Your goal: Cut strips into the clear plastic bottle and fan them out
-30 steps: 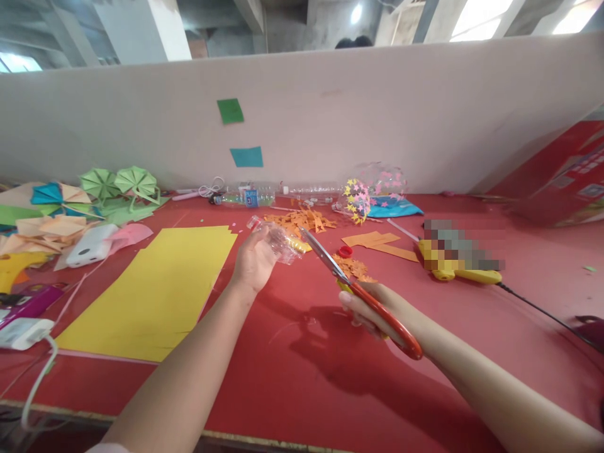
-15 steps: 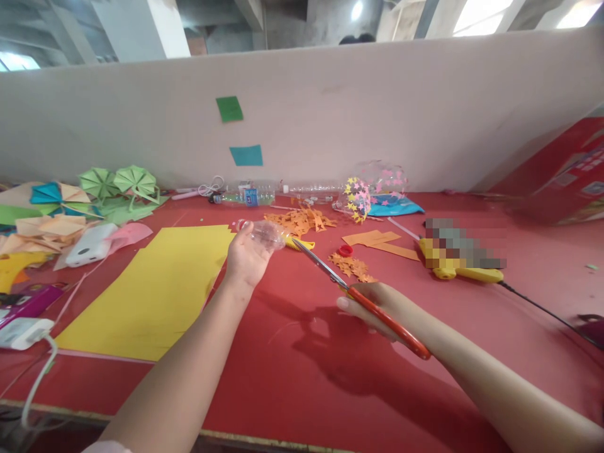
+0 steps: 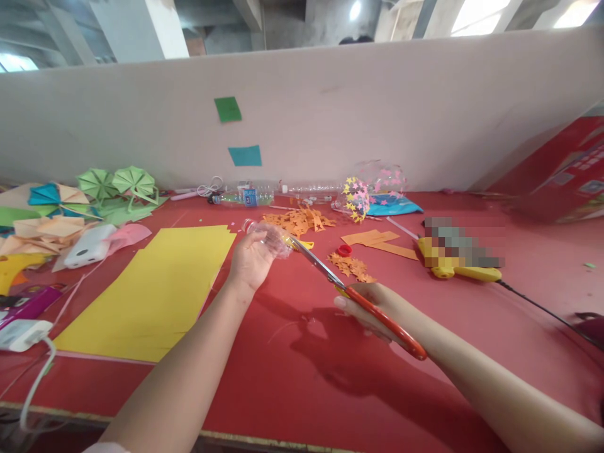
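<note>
Gripping clear bottle (image 3: 267,238) in left hand (image 3: 252,261), frame centre; right hand (image 3: 372,311) clasping scissors (image 3: 349,292), blades at bottle, above red tabletop (image 3: 302,377).

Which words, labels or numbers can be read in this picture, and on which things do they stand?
None can be read.
Water bottle by the wall: blue label, too small to read.
Red box at right: print too blurred to read.
Glue gun: blurred out.
Scissors and clear plastic piece: no text visible.

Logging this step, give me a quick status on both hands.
Left hand grips clear plastic piece. Right hand holds orange scissors, blade tips at the plastic. Nothing between them.
</note>
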